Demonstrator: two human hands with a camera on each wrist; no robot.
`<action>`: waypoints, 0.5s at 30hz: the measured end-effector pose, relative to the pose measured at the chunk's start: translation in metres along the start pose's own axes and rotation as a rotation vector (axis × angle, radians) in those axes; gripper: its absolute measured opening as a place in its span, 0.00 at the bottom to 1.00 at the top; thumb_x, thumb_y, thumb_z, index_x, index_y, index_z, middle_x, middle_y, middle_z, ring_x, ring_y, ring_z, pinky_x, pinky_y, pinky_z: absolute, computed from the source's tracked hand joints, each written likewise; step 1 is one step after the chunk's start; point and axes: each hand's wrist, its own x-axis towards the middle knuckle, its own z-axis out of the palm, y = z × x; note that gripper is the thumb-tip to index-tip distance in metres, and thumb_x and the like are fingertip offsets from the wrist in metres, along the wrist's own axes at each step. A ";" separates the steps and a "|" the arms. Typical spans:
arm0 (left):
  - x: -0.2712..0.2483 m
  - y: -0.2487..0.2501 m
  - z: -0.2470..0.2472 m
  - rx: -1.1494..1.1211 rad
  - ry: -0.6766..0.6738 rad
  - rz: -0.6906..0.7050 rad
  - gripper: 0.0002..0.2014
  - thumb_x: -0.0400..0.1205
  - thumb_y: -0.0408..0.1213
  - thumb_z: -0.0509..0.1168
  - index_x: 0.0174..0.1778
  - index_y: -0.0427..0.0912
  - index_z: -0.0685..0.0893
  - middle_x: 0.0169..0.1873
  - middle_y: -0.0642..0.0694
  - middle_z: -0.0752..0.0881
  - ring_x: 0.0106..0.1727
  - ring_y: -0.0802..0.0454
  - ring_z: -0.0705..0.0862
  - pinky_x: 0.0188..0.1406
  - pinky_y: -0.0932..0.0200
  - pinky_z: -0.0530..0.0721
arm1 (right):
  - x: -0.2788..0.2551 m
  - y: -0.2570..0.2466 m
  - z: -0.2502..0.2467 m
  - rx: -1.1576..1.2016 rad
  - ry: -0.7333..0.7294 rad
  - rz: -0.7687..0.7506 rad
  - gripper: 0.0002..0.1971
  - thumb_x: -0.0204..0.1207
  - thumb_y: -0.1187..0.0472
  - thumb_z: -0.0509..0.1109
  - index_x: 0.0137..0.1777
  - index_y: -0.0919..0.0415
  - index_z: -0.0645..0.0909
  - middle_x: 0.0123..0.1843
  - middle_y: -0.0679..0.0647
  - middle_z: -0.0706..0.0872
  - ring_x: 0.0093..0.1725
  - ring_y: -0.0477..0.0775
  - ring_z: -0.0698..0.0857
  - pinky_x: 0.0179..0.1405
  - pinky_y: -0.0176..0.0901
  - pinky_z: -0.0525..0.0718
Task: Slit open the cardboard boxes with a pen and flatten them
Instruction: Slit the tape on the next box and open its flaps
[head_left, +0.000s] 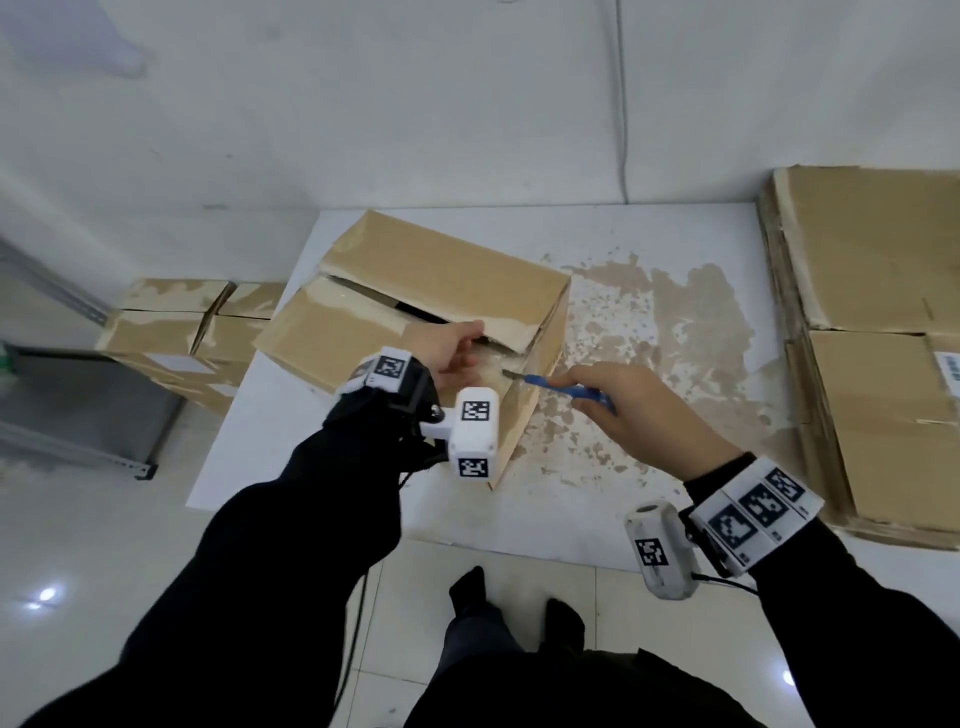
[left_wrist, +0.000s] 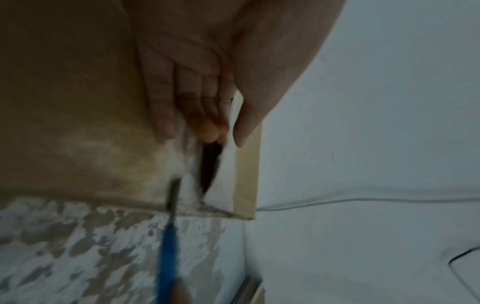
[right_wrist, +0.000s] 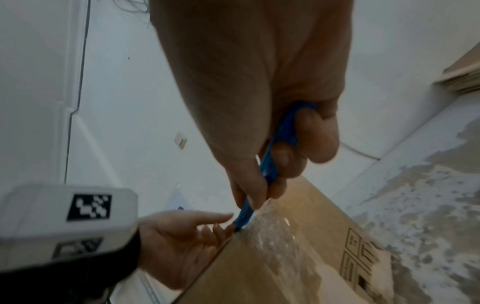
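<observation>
At the near end of the box: both hands meet over the taped seam.
Right hand (head_left: 631, 410): fingers curled round a blue pen (head_left: 569, 391); pen tip lies on the seam at the box's near top edge, just right of the left fingers.
Left hand (head_left: 451, 355): fingers run straight into the gap of the seam, thumb on the outside of the far flap (left_wrist: 228, 164), so the flap edge sits between thumb and fingers.
Cardboard box (head_left: 415, 291): stands on the white board, long side running far-left to near-right; top seam parted along most of its length, dark slot showing between the two flaps; what is inside cannot be told.
Tape (right_wrist: 275, 232): clear, crinkled, still on the near top edge and down the end face.
White board (head_left: 597, 228): lies on the tiled floor; brown patches of torn surface to the right of the box.
In the way: left wrist camera housing (head_left: 475, 434) covers part of the box's near end in the head view.
Right side: stack of flattened cartons (head_left: 872, 322), well apart from the box.
Left side: smaller closed boxes (head_left: 182, 322) on the floor beside the board.
Far wall: thin cable (head_left: 623, 130) running down it.
</observation>
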 end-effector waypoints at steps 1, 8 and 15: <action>0.000 -0.003 0.003 -0.010 0.049 0.032 0.12 0.77 0.35 0.73 0.31 0.38 0.78 0.24 0.47 0.76 0.10 0.60 0.71 0.15 0.62 0.80 | 0.001 0.001 -0.003 -0.040 0.036 -0.003 0.13 0.80 0.64 0.66 0.63 0.53 0.82 0.45 0.54 0.86 0.41 0.53 0.83 0.42 0.49 0.82; 0.000 -0.015 0.010 -0.073 0.098 0.187 0.12 0.77 0.34 0.73 0.29 0.41 0.80 0.11 0.57 0.75 0.11 0.64 0.72 0.17 0.69 0.76 | 0.012 -0.002 -0.003 -0.292 0.091 0.029 0.15 0.77 0.68 0.70 0.60 0.54 0.85 0.34 0.55 0.78 0.29 0.57 0.76 0.22 0.46 0.71; 0.002 -0.017 0.007 -0.084 0.071 0.223 0.12 0.78 0.38 0.73 0.30 0.44 0.80 0.19 0.54 0.74 0.20 0.59 0.71 0.29 0.67 0.79 | 0.006 -0.010 0.007 -0.440 0.204 0.244 0.23 0.74 0.73 0.69 0.66 0.52 0.80 0.34 0.51 0.73 0.23 0.46 0.67 0.18 0.34 0.58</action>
